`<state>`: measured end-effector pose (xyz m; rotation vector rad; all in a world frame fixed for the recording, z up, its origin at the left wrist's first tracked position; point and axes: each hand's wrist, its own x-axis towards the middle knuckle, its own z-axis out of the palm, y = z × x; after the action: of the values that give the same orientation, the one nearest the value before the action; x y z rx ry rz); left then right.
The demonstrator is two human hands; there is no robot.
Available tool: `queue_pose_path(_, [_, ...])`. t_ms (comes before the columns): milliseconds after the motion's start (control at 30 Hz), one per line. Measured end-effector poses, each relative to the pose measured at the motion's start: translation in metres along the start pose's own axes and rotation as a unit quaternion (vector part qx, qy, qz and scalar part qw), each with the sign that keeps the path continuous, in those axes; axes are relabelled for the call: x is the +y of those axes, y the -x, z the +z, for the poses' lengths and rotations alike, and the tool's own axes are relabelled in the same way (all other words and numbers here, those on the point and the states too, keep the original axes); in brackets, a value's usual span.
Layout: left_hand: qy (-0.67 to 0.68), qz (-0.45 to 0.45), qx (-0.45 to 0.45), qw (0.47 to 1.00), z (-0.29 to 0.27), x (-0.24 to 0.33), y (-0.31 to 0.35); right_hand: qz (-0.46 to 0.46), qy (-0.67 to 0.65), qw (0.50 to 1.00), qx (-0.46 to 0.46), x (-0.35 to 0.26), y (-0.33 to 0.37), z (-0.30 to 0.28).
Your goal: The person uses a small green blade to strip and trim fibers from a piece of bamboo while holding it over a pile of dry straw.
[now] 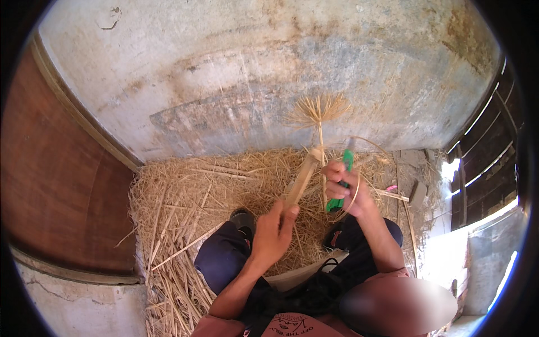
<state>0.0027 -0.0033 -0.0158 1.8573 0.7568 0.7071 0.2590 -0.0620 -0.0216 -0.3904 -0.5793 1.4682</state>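
Note:
My left hand (272, 233) is closed round the lower end of a flat, pale wooden piece (302, 180), which slants up to the right. In my right hand (353, 194) is a green-handled utility knife (347, 163), held upright with its tip pointing away from me. A thin curved strip (359, 182) loops beside the same hand. Just past the wooden piece's far end stands a slim stalk (320, 135), topped by a fan of splayed, straw-coloured strips (320, 106). The stalk runs down close to my right fingers; whether they touch it I cannot tell.
Straw-like shavings (224, 174) and loose strips (174, 281) cover the floor around my feet. A stained wall (236, 84) rises ahead. To the left is a brown wooden panel (62, 185); dark slatted boards (488, 146) stand at right. A small block (418, 192) lies right of my knee.

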Motion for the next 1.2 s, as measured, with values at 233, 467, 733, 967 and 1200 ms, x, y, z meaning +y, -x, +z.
queue_pose_path(233, [0.225,-0.096,-0.01,0.97,-0.022,0.002,-0.001,-0.138,0.541,0.789,0.255,-0.042,0.002,0.011])
queue_pose_path(467, [0.184,-0.062,-0.017,0.981,-0.013,-0.015,-0.002,-0.206,0.677,0.63,0.318,-0.035,-0.001,0.008])
queue_pose_path(733, [0.073,-0.056,0.017,0.996,-0.011,-0.004,-0.006,-0.114,0.772,0.626,-0.01,-0.035,0.009,0.021])
queue_pose_path(967, [0.084,-0.061,0.014,0.994,-0.003,-0.01,-0.009,-0.194,0.801,0.567,0.018,-0.008,0.002,0.012])
queue_pose_path(1200, [-0.142,0.116,0.063,0.981,-0.003,-0.013,-0.01,-0.187,0.772,0.605,0.054,0.002,0.003,0.036])
